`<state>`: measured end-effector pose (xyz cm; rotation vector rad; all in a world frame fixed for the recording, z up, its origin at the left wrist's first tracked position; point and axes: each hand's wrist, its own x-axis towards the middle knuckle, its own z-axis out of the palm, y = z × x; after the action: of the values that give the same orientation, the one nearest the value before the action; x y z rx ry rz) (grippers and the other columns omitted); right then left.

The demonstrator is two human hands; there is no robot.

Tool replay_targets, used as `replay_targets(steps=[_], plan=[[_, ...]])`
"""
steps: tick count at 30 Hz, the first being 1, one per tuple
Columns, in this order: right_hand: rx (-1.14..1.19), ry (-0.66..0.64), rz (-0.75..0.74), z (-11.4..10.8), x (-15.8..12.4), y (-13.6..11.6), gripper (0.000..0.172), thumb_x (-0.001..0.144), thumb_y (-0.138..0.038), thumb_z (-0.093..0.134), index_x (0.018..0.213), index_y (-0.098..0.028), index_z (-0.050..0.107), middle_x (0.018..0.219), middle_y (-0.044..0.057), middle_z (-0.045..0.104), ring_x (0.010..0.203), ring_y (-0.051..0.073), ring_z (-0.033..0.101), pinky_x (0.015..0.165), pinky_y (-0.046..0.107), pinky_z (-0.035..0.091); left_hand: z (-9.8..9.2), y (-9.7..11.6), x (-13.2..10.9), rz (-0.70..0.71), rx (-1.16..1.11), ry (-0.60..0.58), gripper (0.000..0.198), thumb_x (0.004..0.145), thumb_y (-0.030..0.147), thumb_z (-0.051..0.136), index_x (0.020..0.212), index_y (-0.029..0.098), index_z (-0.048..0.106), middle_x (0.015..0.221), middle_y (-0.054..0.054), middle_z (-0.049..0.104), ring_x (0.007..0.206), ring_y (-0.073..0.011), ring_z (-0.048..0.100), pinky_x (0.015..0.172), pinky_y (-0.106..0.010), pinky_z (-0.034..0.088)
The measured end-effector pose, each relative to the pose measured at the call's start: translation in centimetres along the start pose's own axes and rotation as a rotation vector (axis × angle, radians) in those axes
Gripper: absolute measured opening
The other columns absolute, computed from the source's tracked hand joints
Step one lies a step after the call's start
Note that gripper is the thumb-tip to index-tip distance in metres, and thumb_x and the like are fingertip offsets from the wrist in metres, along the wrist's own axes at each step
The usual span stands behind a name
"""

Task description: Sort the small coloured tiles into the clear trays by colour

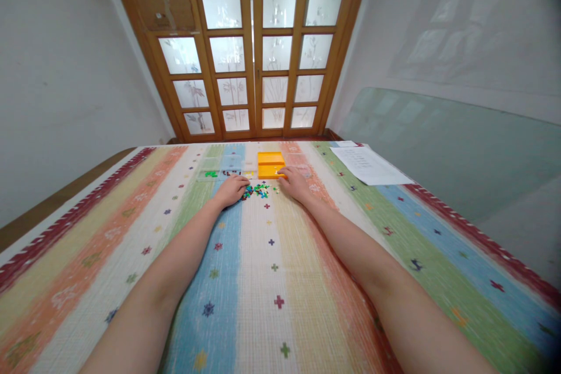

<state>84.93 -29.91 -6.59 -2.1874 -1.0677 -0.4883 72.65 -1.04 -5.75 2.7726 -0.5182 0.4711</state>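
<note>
A small pile of tiny blue, green, red and yellowish pieces lies on the striped cloth between my hands. My left hand rests at the pile's left edge, its fingers drawn together; what they hold, if anything, is too small to make out. Behind the pile stands an opened yellow box with its lid tipped back. At the box's front right corner is my right hand, thumb and fingers close together over the tray. Whatever lies in that pinch is hidden.
Left of the yellow box are clear compartment boxes, one holding green pieces, another dark red pieces. Another clear box sits right of it. Printed paper lies at the back right. Wooden glazed doors stand beyond the table.
</note>
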Motion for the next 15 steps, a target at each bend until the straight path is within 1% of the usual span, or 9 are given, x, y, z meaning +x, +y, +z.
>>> replay_targets(steps=[7,9,12,15], plan=[[-0.017,-0.015,0.009,-0.36,-0.07,-0.40,0.024,0.097,-0.020,0.057,0.115,-0.019,0.073,0.122,0.012,0.068,0.117,0.025,0.060,0.107,0.040,0.047,-0.06,-0.06,0.06,-0.041,0.007,0.056,0.038,0.092,0.014,0.048,0.111,0.019,0.080,0.120,-0.007,0.076,0.116,-0.0256,0.061,0.110,-0.043,0.045],[-0.013,-0.016,0.006,-0.48,-0.08,-0.60,0.024,0.097,-0.020,0.057,0.115,-0.019,0.073,0.122,0.012,0.068,0.117,0.025,0.060,0.107,0.040,0.047,-0.01,-0.07,0.07,-0.035,0.014,0.054,0.038,0.092,0.015,0.049,0.115,0.020,0.079,0.123,-0.008,0.075,0.118,-0.0257,0.060,0.111,-0.043,0.045],[-0.015,-0.017,0.004,-0.55,-0.06,-0.77,0.024,0.097,-0.020,0.056,0.114,-0.018,0.073,0.121,0.012,0.069,0.116,0.025,0.060,0.106,0.041,0.047,0.23,-0.07,0.04,-0.012,0.024,0.009,0.040,0.094,0.018,0.050,0.125,0.021,0.075,0.131,-0.008,0.071,0.123,-0.0256,0.059,0.113,-0.043,0.043],[-0.023,-0.018,0.008,-0.57,-0.03,-0.83,0.023,0.097,-0.020,0.056,0.112,-0.019,0.074,0.120,0.012,0.069,0.116,0.025,0.060,0.106,0.040,0.047,0.45,-0.05,0.00,-0.004,0.043,-0.027,0.042,0.096,0.021,0.048,0.130,0.021,0.072,0.136,-0.009,0.069,0.127,-0.0258,0.057,0.115,-0.044,0.041]])
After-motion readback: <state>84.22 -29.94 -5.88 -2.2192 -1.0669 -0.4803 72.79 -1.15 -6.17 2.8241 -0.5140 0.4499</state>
